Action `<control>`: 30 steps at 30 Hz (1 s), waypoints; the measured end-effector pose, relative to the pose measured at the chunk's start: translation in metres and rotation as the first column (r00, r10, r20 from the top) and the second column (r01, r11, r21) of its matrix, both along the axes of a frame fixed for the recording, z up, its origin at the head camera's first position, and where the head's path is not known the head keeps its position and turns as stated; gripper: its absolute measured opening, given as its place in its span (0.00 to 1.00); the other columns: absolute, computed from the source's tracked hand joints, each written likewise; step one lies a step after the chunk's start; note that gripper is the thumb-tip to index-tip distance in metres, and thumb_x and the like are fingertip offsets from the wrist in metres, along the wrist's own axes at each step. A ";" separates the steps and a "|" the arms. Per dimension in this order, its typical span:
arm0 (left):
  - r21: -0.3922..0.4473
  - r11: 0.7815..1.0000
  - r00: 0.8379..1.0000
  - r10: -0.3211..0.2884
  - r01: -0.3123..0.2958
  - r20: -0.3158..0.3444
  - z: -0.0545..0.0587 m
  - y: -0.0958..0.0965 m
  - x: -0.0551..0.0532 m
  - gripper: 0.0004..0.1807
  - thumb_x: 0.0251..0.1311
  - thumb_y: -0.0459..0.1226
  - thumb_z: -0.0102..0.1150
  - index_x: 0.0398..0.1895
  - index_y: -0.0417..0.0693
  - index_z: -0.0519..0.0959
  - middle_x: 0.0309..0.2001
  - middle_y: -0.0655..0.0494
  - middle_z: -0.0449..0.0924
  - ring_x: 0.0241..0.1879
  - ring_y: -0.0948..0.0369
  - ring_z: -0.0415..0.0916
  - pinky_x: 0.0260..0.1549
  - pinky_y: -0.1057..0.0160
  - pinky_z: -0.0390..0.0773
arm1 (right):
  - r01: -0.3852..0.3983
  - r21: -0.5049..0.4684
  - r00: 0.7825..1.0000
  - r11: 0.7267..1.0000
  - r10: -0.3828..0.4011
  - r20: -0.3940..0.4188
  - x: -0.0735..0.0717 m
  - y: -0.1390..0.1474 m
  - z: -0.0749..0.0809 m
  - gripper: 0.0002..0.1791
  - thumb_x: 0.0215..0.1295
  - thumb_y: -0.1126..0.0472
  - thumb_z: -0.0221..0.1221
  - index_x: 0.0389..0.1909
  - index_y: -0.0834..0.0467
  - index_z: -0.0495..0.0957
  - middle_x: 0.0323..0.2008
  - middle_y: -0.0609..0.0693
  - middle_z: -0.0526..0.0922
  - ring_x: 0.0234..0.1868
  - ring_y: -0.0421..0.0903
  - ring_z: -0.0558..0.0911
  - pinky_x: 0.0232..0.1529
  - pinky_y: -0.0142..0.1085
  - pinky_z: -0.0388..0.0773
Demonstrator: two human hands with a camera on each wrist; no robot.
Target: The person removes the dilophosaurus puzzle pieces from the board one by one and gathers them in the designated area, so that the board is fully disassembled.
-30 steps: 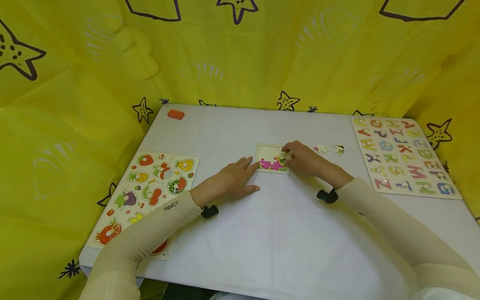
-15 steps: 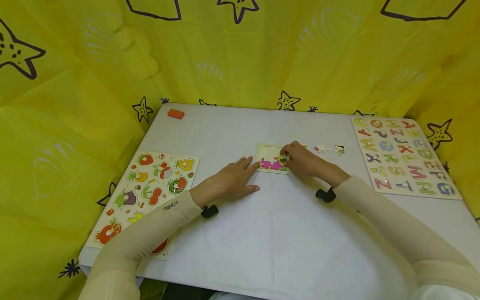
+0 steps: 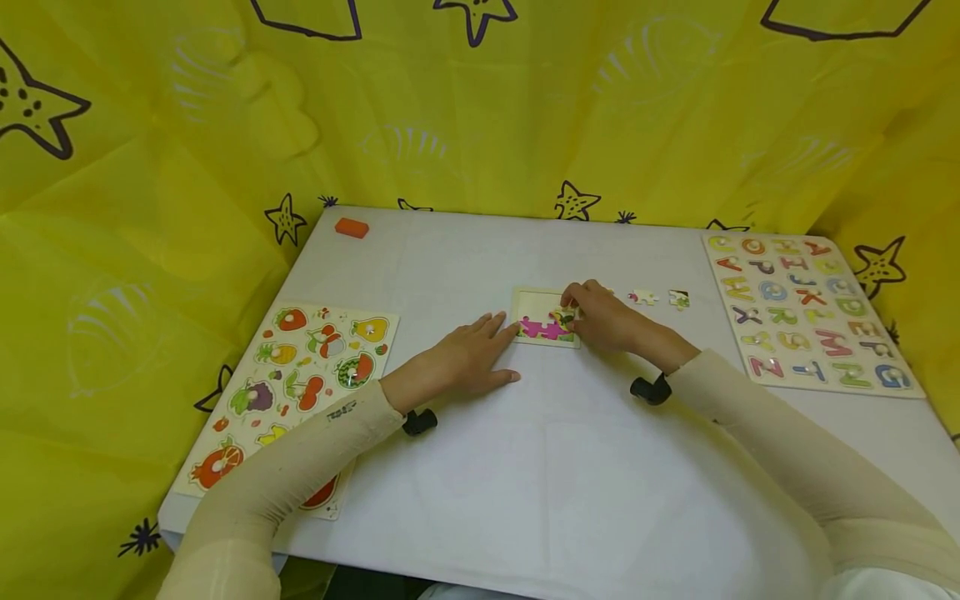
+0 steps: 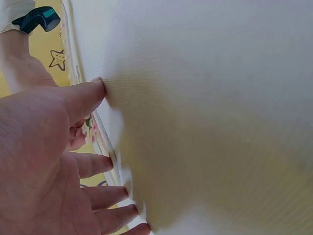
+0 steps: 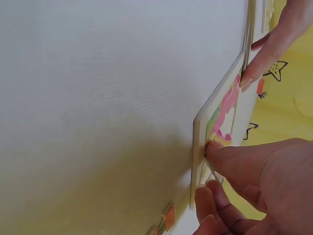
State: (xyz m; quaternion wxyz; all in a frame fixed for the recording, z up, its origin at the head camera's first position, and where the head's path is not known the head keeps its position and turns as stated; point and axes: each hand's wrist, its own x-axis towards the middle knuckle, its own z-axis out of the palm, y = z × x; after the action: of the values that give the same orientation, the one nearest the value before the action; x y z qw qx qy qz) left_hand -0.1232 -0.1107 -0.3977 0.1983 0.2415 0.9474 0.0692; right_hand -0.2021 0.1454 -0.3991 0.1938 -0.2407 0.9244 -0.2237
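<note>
A small square puzzle tray (image 3: 537,292) lies mid-table, with pink and green jigsaw pieces (image 3: 545,330) set along its near side. My left hand (image 3: 468,357) rests palm down with spread fingers, one fingertip at the tray's left edge. In the left wrist view, the fingertips (image 4: 117,192) of that hand meet the white cloth. At the tray's right side, my right hand (image 3: 606,321) pinches a thin puzzle piece (image 5: 212,168) between thumb and fingers, tilted over the frame. Most of that piece is hidden by the fingers.
Loose jigsaw pieces (image 3: 643,297) lie right of the tray, one partly behind the right hand. A fruit puzzle board (image 3: 336,321) is at left, an alphabet board (image 3: 813,325) at right. An orange block (image 3: 352,228) sits at the back left, before a yellow curtain (image 3: 465,150).
My right hand has shifted slightly left over the tray's right side, and a loose piece behind it has come partly into sight. The left hand has stayed put.
</note>
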 end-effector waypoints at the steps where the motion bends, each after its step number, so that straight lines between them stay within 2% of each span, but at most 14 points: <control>1: 0.002 1.000 1.000 0.002 -0.002 0.001 0.000 0.000 0.000 0.46 0.76 0.62 0.51 0.87 0.50 0.50 0.86 0.44 0.44 0.85 0.45 0.44 0.80 0.43 0.55 | 0.002 -0.009 1.000 1.000 -0.002 0.000 0.000 0.000 0.000 0.17 0.77 0.65 0.59 0.62 0.61 0.70 0.56 0.64 0.73 0.56 0.59 0.74 0.62 0.55 0.75; 5: 0.004 1.000 1.000 0.006 -0.006 0.003 0.000 0.000 0.000 0.46 0.76 0.62 0.52 0.87 0.51 0.51 0.86 0.44 0.44 0.85 0.45 0.44 0.80 0.43 0.55 | 0.002 -0.065 1.000 0.998 -0.004 -0.027 0.002 0.001 -0.002 0.15 0.76 0.67 0.60 0.59 0.60 0.71 0.51 0.63 0.78 0.53 0.59 0.77 0.60 0.56 0.76; 9: 0.001 1.000 1.000 0.007 -0.007 0.000 -0.002 0.000 -0.001 0.46 0.76 0.62 0.52 0.87 0.51 0.51 0.86 0.45 0.44 0.85 0.45 0.43 0.80 0.43 0.55 | -0.028 -0.119 0.995 0.992 0.016 -0.102 0.003 0.004 -0.007 0.12 0.74 0.70 0.60 0.53 0.60 0.74 0.45 0.60 0.82 0.46 0.57 0.79 0.53 0.53 0.76; 14: -0.004 1.000 1.000 0.006 -0.006 -0.001 -0.003 0.000 -0.001 0.46 0.76 0.62 0.52 0.87 0.51 0.50 0.86 0.45 0.44 0.85 0.46 0.43 0.80 0.43 0.55 | -0.063 -0.147 0.982 0.987 0.035 -0.183 0.005 0.006 -0.012 0.08 0.72 0.71 0.61 0.49 0.61 0.79 0.42 0.58 0.85 0.43 0.54 0.79 0.49 0.49 0.79; 19: -0.004 1.000 1.000 0.011 -0.011 0.005 -0.002 0.000 -0.001 0.46 0.76 0.62 0.52 0.87 0.52 0.50 0.86 0.45 0.43 0.85 0.46 0.43 0.80 0.43 0.54 | -0.043 -0.188 0.984 0.981 0.009 -0.180 0.007 0.007 -0.012 0.07 0.71 0.70 0.64 0.47 0.61 0.79 0.41 0.57 0.86 0.41 0.53 0.80 0.47 0.46 0.79; 24: -0.006 1.000 1.000 0.011 -0.011 0.004 -0.002 0.001 0.000 0.46 0.76 0.62 0.51 0.87 0.52 0.50 0.86 0.46 0.43 0.85 0.46 0.43 0.80 0.43 0.55 | 0.003 -0.217 0.989 0.976 -0.035 -0.145 0.009 0.009 -0.007 0.03 0.75 0.67 0.62 0.46 0.60 0.82 0.43 0.55 0.87 0.44 0.53 0.80 0.49 0.46 0.79; 27: -0.008 1.000 1.000 0.011 -0.011 0.005 -0.001 0.001 0.000 0.47 0.76 0.62 0.52 0.87 0.52 0.50 0.87 0.46 0.43 0.85 0.46 0.43 0.80 0.43 0.55 | 0.029 -0.218 0.987 0.975 -0.062 -0.146 0.007 0.011 -0.001 0.06 0.77 0.66 0.60 0.47 0.60 0.84 0.44 0.55 0.88 0.46 0.53 0.81 0.50 0.46 0.78; 30: -0.010 1.000 1.000 0.014 -0.014 0.010 -0.002 0.001 -0.001 0.47 0.76 0.62 0.52 0.87 0.53 0.50 0.87 0.46 0.43 0.85 0.46 0.42 0.80 0.43 0.55 | 0.046 -0.217 0.984 0.975 -0.081 -0.158 0.005 0.017 0.006 0.08 0.78 0.66 0.59 0.49 0.61 0.86 0.44 0.57 0.88 0.44 0.53 0.81 0.45 0.43 0.78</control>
State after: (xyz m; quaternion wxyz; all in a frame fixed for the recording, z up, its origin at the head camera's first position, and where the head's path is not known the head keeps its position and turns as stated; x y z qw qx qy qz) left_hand -0.1239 -0.1094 -0.3994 0.2040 0.2335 0.9484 0.0670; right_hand -0.1969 0.1621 -0.3931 0.0818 -0.2481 0.9153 -0.3066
